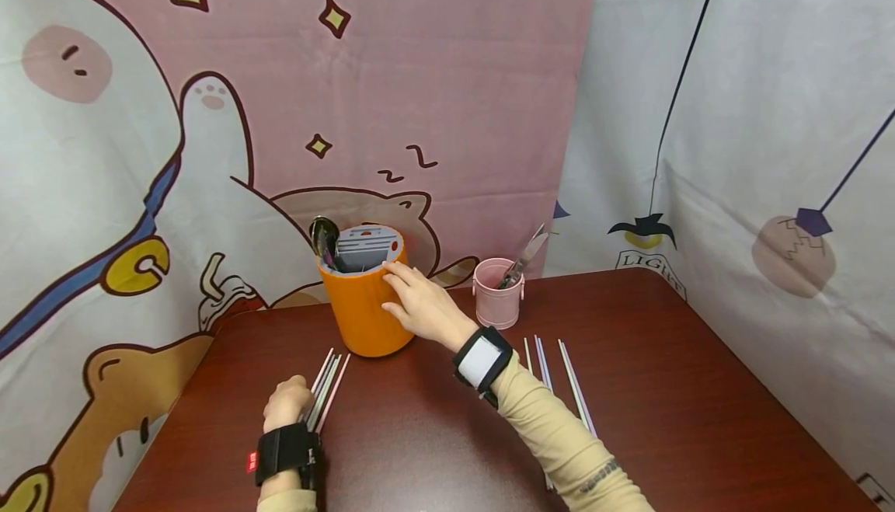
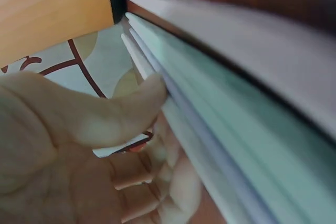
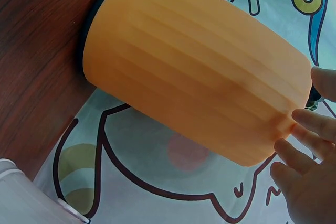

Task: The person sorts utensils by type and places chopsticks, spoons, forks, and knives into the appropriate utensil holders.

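Observation:
On the left of the table, my left hand point(image 1: 288, 402) is beside a loose group of thin pastel sticks point(image 1: 325, 394), which look like chopsticks. In the left wrist view its thumb lies against the outermost white stick point(image 2: 202, 158), with curled fingers on the other side, pinching it. My right hand point(image 1: 428, 306) reaches to the orange utensil holder point(image 1: 370, 314), fingers fairly straight, their tips touching its rim. Inside the holder are grey dividers and a dark, shiny round-headed utensil point(image 1: 325, 238). In the right wrist view, fingertips meet the upper end of the orange wall.
A small pink bucket point(image 1: 495, 306) with metal utensils point(image 1: 523, 258) stands right of the holder. More pastel sticks point(image 1: 576, 388) lie on the right, partly behind the right forearm. Printed cloth point(image 1: 454, 92) hangs behind the brown table point(image 1: 699, 388).

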### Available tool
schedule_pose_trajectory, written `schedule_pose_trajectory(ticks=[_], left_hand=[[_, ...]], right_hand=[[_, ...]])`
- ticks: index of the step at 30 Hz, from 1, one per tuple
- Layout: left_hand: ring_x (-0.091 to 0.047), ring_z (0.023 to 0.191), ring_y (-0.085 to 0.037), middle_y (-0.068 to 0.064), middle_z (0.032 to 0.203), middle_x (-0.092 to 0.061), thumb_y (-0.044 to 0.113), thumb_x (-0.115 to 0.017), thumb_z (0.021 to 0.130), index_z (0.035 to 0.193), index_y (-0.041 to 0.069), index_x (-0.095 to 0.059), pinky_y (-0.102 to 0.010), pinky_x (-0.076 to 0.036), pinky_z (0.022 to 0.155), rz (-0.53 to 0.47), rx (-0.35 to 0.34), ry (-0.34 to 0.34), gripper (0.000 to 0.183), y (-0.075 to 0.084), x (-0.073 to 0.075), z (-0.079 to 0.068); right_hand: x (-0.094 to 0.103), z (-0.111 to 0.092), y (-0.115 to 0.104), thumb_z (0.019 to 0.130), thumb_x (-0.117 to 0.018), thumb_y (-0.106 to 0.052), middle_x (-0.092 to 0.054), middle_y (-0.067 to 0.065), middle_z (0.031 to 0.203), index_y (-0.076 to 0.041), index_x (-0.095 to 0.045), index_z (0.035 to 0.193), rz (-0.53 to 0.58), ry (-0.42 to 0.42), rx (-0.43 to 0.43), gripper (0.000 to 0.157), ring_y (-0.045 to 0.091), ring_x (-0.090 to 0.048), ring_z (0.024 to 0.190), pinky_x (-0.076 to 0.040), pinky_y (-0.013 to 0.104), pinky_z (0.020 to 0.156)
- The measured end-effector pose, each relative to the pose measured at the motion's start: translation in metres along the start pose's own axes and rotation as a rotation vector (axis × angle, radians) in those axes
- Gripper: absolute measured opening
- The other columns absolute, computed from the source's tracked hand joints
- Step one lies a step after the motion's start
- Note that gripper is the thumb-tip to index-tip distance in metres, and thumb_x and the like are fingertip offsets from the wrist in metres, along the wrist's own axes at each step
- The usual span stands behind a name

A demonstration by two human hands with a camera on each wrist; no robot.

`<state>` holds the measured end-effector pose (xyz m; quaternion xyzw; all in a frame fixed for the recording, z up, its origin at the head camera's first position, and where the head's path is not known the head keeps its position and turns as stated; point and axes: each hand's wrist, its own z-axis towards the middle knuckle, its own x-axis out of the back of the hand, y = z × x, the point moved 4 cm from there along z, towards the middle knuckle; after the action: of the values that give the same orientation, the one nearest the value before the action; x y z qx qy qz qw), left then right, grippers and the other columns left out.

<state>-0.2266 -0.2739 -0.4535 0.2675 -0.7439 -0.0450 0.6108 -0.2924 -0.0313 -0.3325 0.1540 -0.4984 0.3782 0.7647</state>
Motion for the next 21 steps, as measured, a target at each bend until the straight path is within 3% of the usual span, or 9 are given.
schedule_pose_trajectory(ticks=[5, 9, 12, 16, 21], left_hand=[[-0.059, 0.089, -0.055, -0.039, 0.104, -0.059, 0.0, -0.045, 0.08, 0.085, -0.006, -0.059, -0.059, -0.049, 0.068, 0.006, 0.02, 0.094, 0.016, -0.003, 0.004, 0.002], [-0.059, 0.086, -0.057, -0.042, 0.104, -0.057, -0.001, -0.044, 0.084, 0.092, -0.009, -0.06, -0.06, -0.05, 0.066, 0.015, 0.004, 0.135, 0.02, 0.006, 0.021, -0.007], [-0.057, 0.083, -0.058, -0.042, 0.101, -0.057, -0.003, -0.043, 0.085, 0.096, -0.01, -0.058, -0.061, -0.049, 0.064, 0.024, -0.042, 0.206, 0.02, 0.018, 0.038, -0.018], [-0.056, 0.081, -0.056, -0.038, 0.093, -0.056, -0.004, -0.048, 0.085, 0.097, -0.011, -0.057, -0.061, -0.048, 0.063, 0.004, -0.134, 0.374, 0.016, 0.041, 0.064, -0.043], [-0.057, 0.085, -0.054, -0.032, 0.093, -0.058, -0.004, -0.05, 0.088, 0.101, -0.01, -0.057, -0.062, -0.046, 0.068, -0.11, -0.258, 0.609, 0.017, 0.08, 0.101, -0.078]], right_hand=[[0.0, 0.0, 0.0, 0.095, -0.056, -0.033, -0.041, 0.004, 0.149, -0.005, -0.052, 0.133, -0.004, -0.001, 0.003, 0.047, 0.018, -0.038, 0.14, -0.029, 0.036, 0.116], [0.0, 0.0, 0.0, 0.095, -0.056, -0.033, -0.042, 0.005, 0.148, -0.005, -0.052, 0.132, -0.009, 0.009, 0.008, 0.047, 0.019, -0.04, 0.138, -0.029, 0.037, 0.116], [0.0, 0.0, 0.0, 0.095, -0.056, -0.033, -0.042, 0.005, 0.148, -0.005, -0.052, 0.133, -0.012, 0.009, 0.004, 0.047, 0.018, -0.041, 0.138, -0.029, 0.036, 0.116], [0.0, 0.0, 0.001, 0.095, -0.056, -0.033, -0.041, 0.004, 0.149, -0.005, -0.052, 0.133, -0.01, -0.001, -0.002, 0.047, 0.018, -0.04, 0.138, -0.028, 0.035, 0.117], [0.0, 0.001, 0.0, 0.095, -0.056, -0.033, -0.041, 0.004, 0.15, -0.005, -0.051, 0.134, -0.007, -0.008, -0.004, 0.048, 0.019, -0.041, 0.138, -0.029, 0.035, 0.116]])
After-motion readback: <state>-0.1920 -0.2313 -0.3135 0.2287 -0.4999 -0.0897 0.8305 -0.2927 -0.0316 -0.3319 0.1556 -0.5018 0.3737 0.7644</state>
